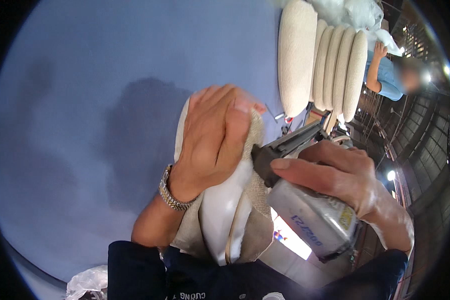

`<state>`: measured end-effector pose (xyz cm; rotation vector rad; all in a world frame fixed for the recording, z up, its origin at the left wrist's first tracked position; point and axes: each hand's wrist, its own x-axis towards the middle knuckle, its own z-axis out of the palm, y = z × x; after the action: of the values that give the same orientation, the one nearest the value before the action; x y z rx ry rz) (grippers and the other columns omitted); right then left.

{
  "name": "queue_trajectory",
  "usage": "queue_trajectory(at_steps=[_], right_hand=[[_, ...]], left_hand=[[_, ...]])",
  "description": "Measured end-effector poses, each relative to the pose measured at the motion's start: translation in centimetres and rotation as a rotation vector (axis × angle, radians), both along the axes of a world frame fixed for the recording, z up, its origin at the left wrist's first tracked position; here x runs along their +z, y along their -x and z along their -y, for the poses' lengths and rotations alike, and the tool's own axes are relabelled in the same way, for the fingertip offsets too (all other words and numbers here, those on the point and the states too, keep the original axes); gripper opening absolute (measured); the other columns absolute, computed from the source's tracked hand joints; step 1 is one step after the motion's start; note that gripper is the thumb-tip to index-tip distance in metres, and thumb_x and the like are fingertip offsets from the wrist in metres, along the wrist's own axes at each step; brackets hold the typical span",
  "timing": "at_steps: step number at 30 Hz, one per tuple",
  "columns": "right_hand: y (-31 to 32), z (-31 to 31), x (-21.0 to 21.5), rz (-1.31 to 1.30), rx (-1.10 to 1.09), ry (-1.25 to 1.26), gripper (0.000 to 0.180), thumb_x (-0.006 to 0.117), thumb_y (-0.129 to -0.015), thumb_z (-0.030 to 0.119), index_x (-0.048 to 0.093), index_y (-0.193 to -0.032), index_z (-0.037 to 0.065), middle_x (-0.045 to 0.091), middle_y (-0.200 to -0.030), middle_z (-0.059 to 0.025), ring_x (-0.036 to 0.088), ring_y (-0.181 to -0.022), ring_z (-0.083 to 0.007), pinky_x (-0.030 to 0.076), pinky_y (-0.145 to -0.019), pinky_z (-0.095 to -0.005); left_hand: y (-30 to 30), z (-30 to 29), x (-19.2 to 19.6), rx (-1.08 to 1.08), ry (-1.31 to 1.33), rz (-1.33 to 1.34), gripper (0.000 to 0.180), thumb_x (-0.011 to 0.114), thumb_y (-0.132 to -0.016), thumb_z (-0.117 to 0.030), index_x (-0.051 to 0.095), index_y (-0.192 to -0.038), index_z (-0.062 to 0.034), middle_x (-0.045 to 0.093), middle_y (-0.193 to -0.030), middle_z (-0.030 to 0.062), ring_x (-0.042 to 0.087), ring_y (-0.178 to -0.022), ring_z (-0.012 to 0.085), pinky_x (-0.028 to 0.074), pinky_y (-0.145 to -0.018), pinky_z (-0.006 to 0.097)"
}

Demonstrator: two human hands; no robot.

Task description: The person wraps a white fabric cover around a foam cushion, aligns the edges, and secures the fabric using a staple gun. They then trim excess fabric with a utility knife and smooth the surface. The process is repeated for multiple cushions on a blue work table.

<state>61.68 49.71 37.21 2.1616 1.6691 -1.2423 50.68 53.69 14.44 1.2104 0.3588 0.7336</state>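
Two hands work one upholstery piece over a blue-grey work surface (85,75).

1. Left hand (212,137), wristwatch (172,192) at its wrist, lies flat with fingers closed and pressed together on the beige woven fabric (257,187). The palm pins the cloth against the white padded panel (220,210) beneath it, which probably keeps the cover taut at the edge; the fabric fold emerges just past the fingertips.

2. Right hand (345,177) wraps the grey body of a pneumatic staple gun (310,210), fingers closed around it, the forefinger extended along the top. The dark nose of the tool touches the fabric directly beside the left thumb, so the held zone and the fastening point coincide.

3. Beyond the right fingers stands a row of cream cushions (325,65); another person in a blue shirt (385,75) is behind them.
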Motion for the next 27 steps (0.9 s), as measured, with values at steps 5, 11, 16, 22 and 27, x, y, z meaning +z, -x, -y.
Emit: queue_trajectory(at_steps=[5, 11, 16, 22, 27], right_hand=[[0.9, 0.3, -0.2, 0.015, -0.145, 0.009, 0.061, 0.082, -0.078, 0.009, 0.068, -0.137, 0.017, 0.069, -0.093, -0.0116, 0.075, -0.082, -0.0260, 0.062, -0.071, -0.0349], [1.2, -0.7, 0.5, 0.046, -0.113, 0.046, 0.058, 0.082, -0.076, 0.007, 0.067, -0.132, 0.008, 0.073, -0.096, -0.0130, 0.074, -0.084, -0.0272, 0.058, -0.074, -0.0357], [-0.5, 2.4, 0.5, 0.022, -0.153, -0.004, 0.060, 0.076, -0.082, 0.014, 0.064, -0.141, 0.011, 0.071, -0.102, -0.0138, 0.073, -0.088, -0.0286, 0.059, -0.077, -0.0369], [-2.8, 2.8, 0.7, -0.064, -0.163, 0.041, 0.064, 0.076, -0.082, 0.015, 0.061, -0.144, 0.010, 0.071, -0.104, -0.0137, 0.073, -0.091, -0.0288, 0.058, -0.080, -0.0367], [-2.9, 6.2, -1.0, -0.023, -0.060, -0.112, 0.064, 0.077, -0.081, 0.010, 0.063, -0.143, 0.011, 0.069, -0.101, -0.0116, 0.073, -0.088, -0.0270, 0.058, -0.075, -0.0353]], left_hand=[[-0.4, -0.1, 0.4, 0.006, 0.001, -0.009, 0.045, 0.033, -0.109, -0.021, 0.068, -0.087, -0.0011, 0.068, -0.082, 0.0100, 0.061, -0.076, 0.0229, 0.041, -0.082, 0.038], [-0.4, -0.3, 0.5, -0.019, -0.007, -0.031, 0.044, 0.035, -0.109, -0.023, 0.067, -0.086, -0.0026, 0.067, -0.082, 0.0100, 0.061, -0.077, 0.0240, 0.041, -0.083, 0.038], [-1.7, 1.2, 0.7, 0.006, -0.091, -0.027, 0.042, 0.034, -0.111, -0.023, 0.068, -0.094, -0.0041, 0.066, -0.084, 0.0084, 0.060, -0.081, 0.0241, 0.041, -0.084, 0.038], [-2.6, 1.4, 0.3, -0.046, -0.127, -0.005, 0.039, 0.036, -0.112, -0.023, 0.068, -0.100, -0.0052, 0.063, -0.085, 0.0073, 0.056, -0.079, 0.0233, 0.040, -0.084, 0.039], [-2.5, 1.2, 0.4, -0.051, -0.143, -0.014, 0.039, 0.037, -0.112, -0.023, 0.068, -0.098, -0.0046, 0.061, -0.082, 0.0075, 0.055, -0.077, 0.0234, 0.039, -0.081, 0.039]])
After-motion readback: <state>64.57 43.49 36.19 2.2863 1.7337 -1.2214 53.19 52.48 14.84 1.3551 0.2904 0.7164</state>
